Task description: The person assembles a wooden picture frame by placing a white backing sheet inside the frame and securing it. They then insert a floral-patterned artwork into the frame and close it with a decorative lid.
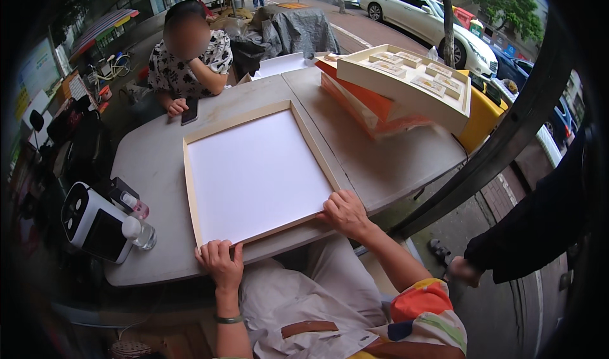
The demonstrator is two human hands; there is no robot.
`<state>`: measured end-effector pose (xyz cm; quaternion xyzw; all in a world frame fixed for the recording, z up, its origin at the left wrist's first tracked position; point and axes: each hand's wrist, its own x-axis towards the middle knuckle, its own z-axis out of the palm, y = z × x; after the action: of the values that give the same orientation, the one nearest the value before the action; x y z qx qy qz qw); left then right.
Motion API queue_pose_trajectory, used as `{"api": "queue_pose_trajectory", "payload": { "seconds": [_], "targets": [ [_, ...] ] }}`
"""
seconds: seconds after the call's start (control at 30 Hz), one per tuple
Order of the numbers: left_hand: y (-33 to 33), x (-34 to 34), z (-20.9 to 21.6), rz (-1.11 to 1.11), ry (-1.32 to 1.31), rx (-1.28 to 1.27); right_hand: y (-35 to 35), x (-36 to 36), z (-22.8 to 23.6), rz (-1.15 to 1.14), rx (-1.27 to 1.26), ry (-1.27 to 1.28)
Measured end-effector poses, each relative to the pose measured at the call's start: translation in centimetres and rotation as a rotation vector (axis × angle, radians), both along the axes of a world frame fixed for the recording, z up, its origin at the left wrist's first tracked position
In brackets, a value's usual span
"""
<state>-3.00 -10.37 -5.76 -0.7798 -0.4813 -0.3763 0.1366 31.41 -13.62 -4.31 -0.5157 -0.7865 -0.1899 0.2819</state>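
A large shallow rectangular box (pixel 263 168), white inside with a cream rim, lies open side up on the grey table in front of me. At its near left corner my left hand (pixel 221 267) is closed on the rim, fingers over the edge and thumb along the near wall. My right hand (pixel 347 214) grips the near right corner with its fingers curled. Between the two hands, the near wall sits close to the table's front edge. The undersides of both hands are hidden.
Across the grey table (pixel 152 162) sits a person (pixel 219 51) with a hand by a dark phone (pixel 189 111). A cream tray (pixel 355 72) with small compartments rests on orange packaging (pixel 358 95) at the right. A white device (pixel 95 222) and small bottles (pixel 143 232) stand left.
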Motion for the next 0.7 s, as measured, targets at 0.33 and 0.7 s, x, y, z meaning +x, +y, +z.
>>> {"api": "queue_pose_trajectory", "payload": {
  "seconds": [0.33, 0.7],
  "targets": [
    [0.2, 0.0, -1.8, 0.029, 0.044, -0.157, 0.0, -0.3, -0.8, -0.032, -0.194, 0.038],
    [0.2, 0.2, -1.9, 0.031, 0.032, -0.169, -0.1, -0.6, -0.5, -0.063, -0.249, 0.012]
  ]
}}
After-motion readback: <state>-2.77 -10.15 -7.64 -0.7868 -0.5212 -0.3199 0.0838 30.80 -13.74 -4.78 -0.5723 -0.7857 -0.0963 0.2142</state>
